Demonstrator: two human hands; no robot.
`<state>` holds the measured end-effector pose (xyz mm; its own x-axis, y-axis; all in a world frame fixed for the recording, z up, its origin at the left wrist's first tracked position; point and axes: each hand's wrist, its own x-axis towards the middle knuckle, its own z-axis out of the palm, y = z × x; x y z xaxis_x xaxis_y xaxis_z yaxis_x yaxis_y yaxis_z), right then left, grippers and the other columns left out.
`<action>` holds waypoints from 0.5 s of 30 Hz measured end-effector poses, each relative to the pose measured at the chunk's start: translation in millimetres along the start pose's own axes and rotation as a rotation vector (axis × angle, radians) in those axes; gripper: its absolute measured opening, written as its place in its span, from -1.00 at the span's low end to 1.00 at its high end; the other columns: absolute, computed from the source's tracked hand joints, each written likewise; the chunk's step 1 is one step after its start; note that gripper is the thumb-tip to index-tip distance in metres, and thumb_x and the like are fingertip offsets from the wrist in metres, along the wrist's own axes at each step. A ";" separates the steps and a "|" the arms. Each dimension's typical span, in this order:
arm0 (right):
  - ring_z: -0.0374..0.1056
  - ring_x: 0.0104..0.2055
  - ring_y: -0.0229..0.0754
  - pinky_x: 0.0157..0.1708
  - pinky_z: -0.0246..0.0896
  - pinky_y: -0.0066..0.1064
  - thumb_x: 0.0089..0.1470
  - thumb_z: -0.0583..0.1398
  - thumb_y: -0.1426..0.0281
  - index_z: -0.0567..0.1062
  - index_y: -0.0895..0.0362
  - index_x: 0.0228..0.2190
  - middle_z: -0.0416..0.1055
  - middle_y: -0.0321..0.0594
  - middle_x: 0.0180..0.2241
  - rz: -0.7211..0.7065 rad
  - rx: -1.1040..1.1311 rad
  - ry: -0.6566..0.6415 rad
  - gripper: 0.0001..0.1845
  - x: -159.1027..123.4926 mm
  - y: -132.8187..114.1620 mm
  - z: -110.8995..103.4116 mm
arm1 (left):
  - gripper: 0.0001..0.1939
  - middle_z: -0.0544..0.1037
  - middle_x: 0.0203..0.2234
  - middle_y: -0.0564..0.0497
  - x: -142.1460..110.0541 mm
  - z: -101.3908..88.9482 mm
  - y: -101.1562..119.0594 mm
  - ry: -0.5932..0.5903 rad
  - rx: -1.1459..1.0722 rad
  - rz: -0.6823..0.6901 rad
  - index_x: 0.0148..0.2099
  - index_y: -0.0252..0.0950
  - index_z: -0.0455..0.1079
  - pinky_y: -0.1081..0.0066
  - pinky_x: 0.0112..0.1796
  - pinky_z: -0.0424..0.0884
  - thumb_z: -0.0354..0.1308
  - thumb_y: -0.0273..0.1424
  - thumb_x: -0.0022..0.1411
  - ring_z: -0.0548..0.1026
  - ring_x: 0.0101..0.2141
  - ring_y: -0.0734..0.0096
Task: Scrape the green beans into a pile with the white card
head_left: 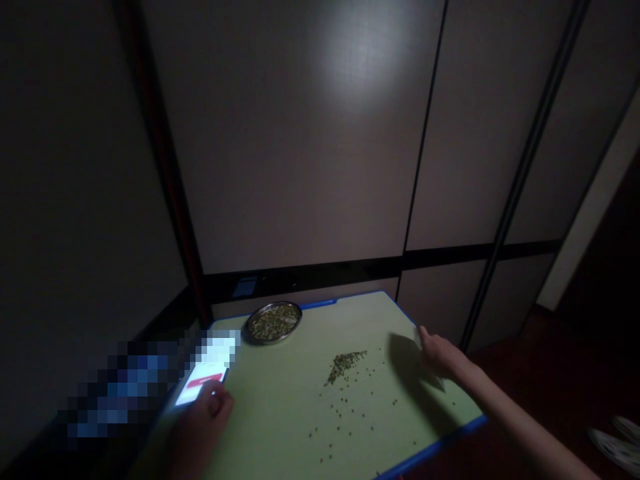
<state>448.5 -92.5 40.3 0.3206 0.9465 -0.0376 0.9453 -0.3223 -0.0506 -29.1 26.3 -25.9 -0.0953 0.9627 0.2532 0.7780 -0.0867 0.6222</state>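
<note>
A phone [206,371] with a bright screen and a red bar is at the left side of the table. My left hand [213,407] is at its lower right corner, fingers curled, one fingertip overlapping the screen; nothing shows in its grasp. My right hand [434,352], at the table's right edge, is closed on a thin white card-like piece [439,382], mostly hidden behind the hand. Between the hands lies a small heap of greenish beans [344,364], with loose ones scattered toward the front. A round metal dish [299,325] at the back left holds more beans.
The table [280,407] has a pale green top and blue edging. Behind it stand tall panelled doors [300,167] with a dark band. White shoes [617,448] are on the dark floor at the lower right. A blurred-out patch [125,393] covers the lower left.
</note>
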 end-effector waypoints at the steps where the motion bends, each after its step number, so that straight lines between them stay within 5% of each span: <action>1: 0.46 -0.17 0.08 -0.28 0.21 -0.26 0.10 0.01 0.53 0.20 0.31 0.10 0.47 0.21 -0.19 -0.015 -0.004 0.003 -0.50 0.2 -8.7 0.8 | -0.85 0.24 -0.76 0.21 -0.7 -0.8 1.2 0.004 0.005 0.006 -0.39 -0.15 0.18 0.50 -0.59 0.11 -0.01 -0.21 0.09 0.31 -0.68 0.42; 9: 0.46 -0.14 0.07 -0.22 0.24 -0.27 0.08 0.03 0.56 0.17 0.37 0.12 0.47 0.28 -0.18 -0.113 -0.004 0.034 -0.46 6.3 -88.2 6.7 | -0.85 0.24 -0.74 0.21 -4.4 -4.7 5.6 0.009 0.013 0.019 -0.41 -0.16 0.13 0.51 -0.56 0.13 -0.04 -0.23 0.11 0.31 -0.65 0.45; 15: 0.47 -0.14 0.05 -0.22 0.27 -0.28 0.05 0.08 0.54 0.16 0.39 0.12 0.46 0.30 -0.17 -0.168 0.016 0.038 -0.43 6.7 -123.2 6.3 | -0.86 0.19 -0.73 0.22 -1.0 0.9 -4.6 -0.004 0.029 0.036 -0.40 -0.16 0.09 0.51 -0.57 0.10 -0.07 -0.24 0.14 0.28 -0.67 0.46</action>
<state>333.8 -46.6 40.0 0.1610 0.9869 0.0102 0.9847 -0.1599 -0.0688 -32.0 26.0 -29.7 -0.0646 0.9601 0.2719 0.7988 -0.1136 0.5907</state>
